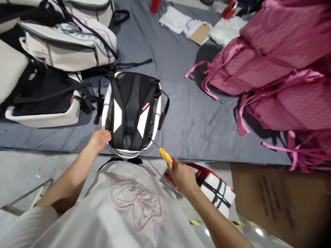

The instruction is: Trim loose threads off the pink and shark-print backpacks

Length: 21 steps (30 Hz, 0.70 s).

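Note:
A black and white backpack (133, 100) lies on the grey-covered table, its back panel and shoulder straps facing up. My left hand (100, 139) rests against the bag's lower left side, fingers stretched out and touching its edge. In my closed right hand (181, 175) is an orange-handled tool (166, 155) with a thin dark shaft. The shaft points at the backpack's lower right corner; whether its tip touches the fabric is not clear, nor is the exact kind of tool.
More white and black backpacks (62, 51) are piled at left. Pink wrapped bundles with loose straps (271, 51) fill the table's right side. White cloths (175, 19) and a brown card (201, 33) lie at the back. Below the table edge are a red and white bag (216, 189) and a cardboard box (279, 203).

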Each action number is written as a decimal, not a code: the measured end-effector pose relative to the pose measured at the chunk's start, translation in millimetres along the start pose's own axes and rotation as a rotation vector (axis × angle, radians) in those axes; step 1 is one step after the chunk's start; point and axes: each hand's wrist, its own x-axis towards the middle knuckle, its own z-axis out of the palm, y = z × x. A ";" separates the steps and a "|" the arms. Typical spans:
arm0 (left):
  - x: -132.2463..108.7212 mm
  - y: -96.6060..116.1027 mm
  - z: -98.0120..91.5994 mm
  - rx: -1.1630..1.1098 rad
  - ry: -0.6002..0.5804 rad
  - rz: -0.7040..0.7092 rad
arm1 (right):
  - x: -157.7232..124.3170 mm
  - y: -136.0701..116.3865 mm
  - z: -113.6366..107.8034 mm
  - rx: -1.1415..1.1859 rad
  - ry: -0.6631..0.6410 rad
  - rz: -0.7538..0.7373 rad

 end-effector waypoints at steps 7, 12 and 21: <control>13.5 -7.4 14.9 -0.039 -0.206 -0.039 | 8.2 -39.6 41.8 0.114 0.077 0.063; 27.4 -6.8 25.1 -0.024 -0.366 -0.063 | 19.5 -53.5 54.2 0.147 0.119 0.070; 60.5 -9.3 36.3 0.005 -0.559 -0.172 | 39.6 -56.3 52.6 0.188 0.155 0.161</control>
